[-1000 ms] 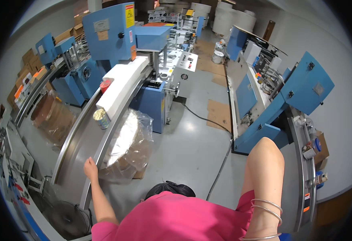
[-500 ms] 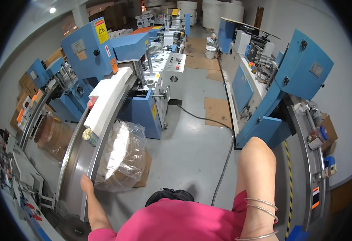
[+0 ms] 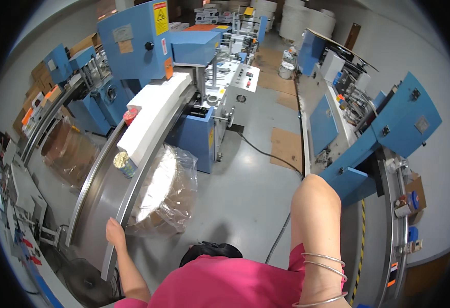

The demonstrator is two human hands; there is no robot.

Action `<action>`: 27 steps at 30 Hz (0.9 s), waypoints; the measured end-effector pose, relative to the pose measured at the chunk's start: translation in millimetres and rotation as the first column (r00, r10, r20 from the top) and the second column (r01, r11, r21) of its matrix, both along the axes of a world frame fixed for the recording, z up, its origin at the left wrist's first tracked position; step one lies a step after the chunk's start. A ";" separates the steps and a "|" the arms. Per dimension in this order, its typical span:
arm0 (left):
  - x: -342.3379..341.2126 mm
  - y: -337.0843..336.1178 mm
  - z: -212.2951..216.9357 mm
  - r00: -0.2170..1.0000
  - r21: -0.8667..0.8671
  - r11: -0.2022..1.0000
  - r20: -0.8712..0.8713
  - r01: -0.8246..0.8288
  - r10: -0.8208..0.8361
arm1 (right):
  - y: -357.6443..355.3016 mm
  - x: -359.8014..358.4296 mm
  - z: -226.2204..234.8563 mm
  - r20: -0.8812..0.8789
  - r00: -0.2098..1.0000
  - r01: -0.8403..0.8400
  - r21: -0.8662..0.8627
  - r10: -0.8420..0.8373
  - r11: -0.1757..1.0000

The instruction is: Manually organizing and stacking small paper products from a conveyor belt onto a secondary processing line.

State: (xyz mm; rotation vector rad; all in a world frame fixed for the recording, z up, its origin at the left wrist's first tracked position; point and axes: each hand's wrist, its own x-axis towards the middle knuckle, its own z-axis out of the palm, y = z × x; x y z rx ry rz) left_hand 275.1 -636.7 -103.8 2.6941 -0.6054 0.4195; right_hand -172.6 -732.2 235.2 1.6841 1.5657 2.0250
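My left hand [image 3: 115,232] is on the right-hand rim of a long metal chute [image 3: 99,218], its fingers curled over the edge. Farther up the same chute lies a row of white stacked paper sheets [image 3: 150,113]. A round tin with a patterned side [image 3: 125,165] stands against the near end of the row, and a red roll or can [image 3: 130,116] sits at its left side. My right arm is bent with the elbow raised, and bangles ring the forearm; the right hand itself is outside the picture, below the lower edge.
A blue machine [image 3: 132,43] with a control panel [image 3: 245,77] rises at the chute's far end. Beside the chute stands a plastic-wrapped bundle [image 3: 171,190]. A black cable [image 3: 261,151] crosses the grey floor. Another blue machine [image 3: 358,179] lines the right side, with a second metal chute [image 3: 389,226].
The view has turned a little to the left, so the machines and chute sit farther right in the picture. My left hand stays on the chute's rim, and my right arm stays raised.
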 end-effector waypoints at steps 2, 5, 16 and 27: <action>-4.2 -0.7 1.9 1.000 -0.018 1.000 0.009 0.004 -0.004 | -7.9 17.9 0.3 -0.026 0.999 -0.042 0.003 0.042 0.999; -13.8 -2.1 10.0 1.000 -0.037 0.999 0.018 -0.005 0.006 | -17.4 44.4 0.3 -0.071 0.991 -0.111 0.008 0.111 0.994; -17.1 0.4 -0.7 0.997 -0.016 0.999 0.067 0.050 -0.049 | -34.2 128.2 3.9 -0.218 0.919 -0.325 0.058 0.330 0.944; -23.7 -14.2 21.2 1.000 -0.059 0.998 -0.022 0.007 -0.008 | -55.6 154.9 8.5 -0.328 0.757 -0.588 0.036 0.565 0.808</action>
